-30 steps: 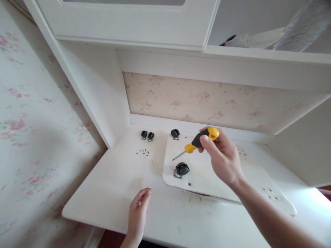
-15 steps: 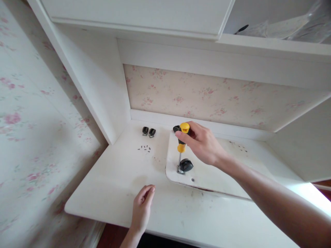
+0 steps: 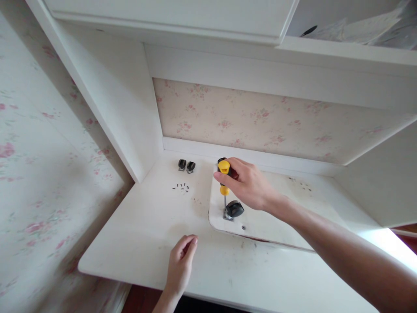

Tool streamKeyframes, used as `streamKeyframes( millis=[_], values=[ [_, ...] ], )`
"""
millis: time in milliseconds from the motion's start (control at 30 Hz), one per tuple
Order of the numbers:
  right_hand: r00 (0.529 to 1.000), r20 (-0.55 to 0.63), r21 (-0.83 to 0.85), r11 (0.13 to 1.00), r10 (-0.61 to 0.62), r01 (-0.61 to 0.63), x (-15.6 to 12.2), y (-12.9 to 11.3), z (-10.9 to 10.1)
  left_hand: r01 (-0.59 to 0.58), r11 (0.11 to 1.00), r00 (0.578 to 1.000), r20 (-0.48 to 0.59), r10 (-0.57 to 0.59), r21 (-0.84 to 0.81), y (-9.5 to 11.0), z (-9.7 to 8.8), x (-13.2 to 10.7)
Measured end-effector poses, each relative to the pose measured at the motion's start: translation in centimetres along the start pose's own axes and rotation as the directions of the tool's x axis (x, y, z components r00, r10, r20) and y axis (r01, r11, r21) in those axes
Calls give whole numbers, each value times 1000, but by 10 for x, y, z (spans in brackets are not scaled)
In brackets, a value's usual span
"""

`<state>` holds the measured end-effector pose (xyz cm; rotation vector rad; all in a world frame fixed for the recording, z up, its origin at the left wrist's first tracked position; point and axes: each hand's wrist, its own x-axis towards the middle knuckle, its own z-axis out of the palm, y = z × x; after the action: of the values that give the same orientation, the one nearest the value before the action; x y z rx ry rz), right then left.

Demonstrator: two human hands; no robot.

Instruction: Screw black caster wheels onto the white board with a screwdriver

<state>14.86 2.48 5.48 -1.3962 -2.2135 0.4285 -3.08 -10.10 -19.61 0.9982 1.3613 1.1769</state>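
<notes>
My right hand (image 3: 249, 184) is closed round a yellow-and-black screwdriver (image 3: 223, 177), held upright. Its tip stands on the metal bracket of a black caster wheel (image 3: 234, 209) at the left end of a white rounded board (image 3: 286, 213) lying on the desk. My left hand (image 3: 181, 265) rests on the white desk top (image 3: 146, 234) near its front edge, fingers loosely curled, holding nothing. Two loose black casters (image 3: 186, 165) sit at the back of the desk. Several small dark screws (image 3: 181, 187) lie just in front of them.
A white cabinet side panel (image 3: 114, 100) rises at the left. A shelf (image 3: 345, 52) with papers hangs overhead at the right. Floral wallpaper (image 3: 260, 117) backs the recess. Screw holes (image 3: 301, 184) mark the board's far part.
My right hand swung the screwdriver from a slanted hold in the air to upright, and set its tip on the caster's bracket. The left hand barely shifted.
</notes>
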Motion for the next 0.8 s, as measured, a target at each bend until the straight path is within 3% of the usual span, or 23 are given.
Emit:
streamKeyframes(
  millis=[167, 300, 400, 533, 667, 800],
  values=[
    [1000, 11, -103, 995, -5, 6, 1, -2, -4, -41, 998, 999, 19, 40, 56, 4, 0, 0],
    [994, 23, -120, 987, -105, 107, 4, -4, -9, -56, 994, 998, 41, 52, 96, 6, 1, 1],
    [986, 95, -177, 973, -135, 150, 6, -9, -14, -64, 992, 997, 56, 58, 112, 8, 0, 1],
    [952, 262, -355, 901, -159, 249, 8, -20, -24, -89, 988, 994, 79, 80, 124, 8, 1, 1],
    [885, 426, -391, 844, -188, 368, 16, -33, -36, -99, 986, 992, 89, 88, 135, 9, 1, 1],
    [866, 476, -558, 707, -155, 434, 33, -46, -39, -98, 985, 992, 86, 87, 145, 8, 1, -1]
  ],
)
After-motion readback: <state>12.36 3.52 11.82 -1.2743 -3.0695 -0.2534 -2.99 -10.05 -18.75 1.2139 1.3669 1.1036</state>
